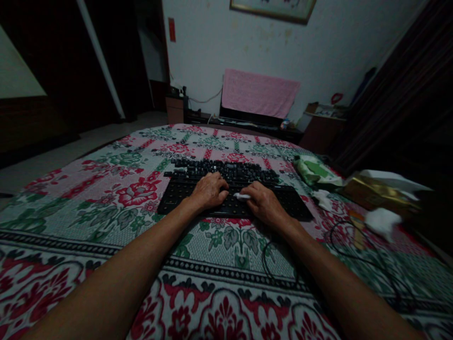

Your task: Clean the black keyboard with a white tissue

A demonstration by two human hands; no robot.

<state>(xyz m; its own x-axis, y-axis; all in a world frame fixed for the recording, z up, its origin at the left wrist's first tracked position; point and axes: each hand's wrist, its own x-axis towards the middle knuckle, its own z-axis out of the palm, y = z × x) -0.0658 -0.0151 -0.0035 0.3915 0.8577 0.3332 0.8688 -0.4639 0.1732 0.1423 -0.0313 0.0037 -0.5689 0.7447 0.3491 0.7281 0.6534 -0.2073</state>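
Observation:
A black keyboard (pixel 173 193) with its keycaps off lies on the patterned bedspread. Loose black keycaps (pixel 230 169) are heaped along its far edge. My left hand (pixel 209 190) rests on the left-middle part of the keyboard, fingers stretched out and thumb apart, with nothing visible in it. My right hand (pixel 264 200) is closed around a small white wad of tissue (pixel 241 196), which touches or hovers just over the middle of the keyboard. Below my right wrist, a thin black cable (pixel 265 264) shows on the cloth.
To the right lie a green-and-white tissue pack (pixel 314 171), crumpled white tissue (pixel 382 223), a wood-handled brush (pixel 358 231), a gold box (pixel 375 191) and a looped black cable (pixel 332 236). Beyond the bed, a pink towel (pixel 260 92) covers a screen on a low cabinet.

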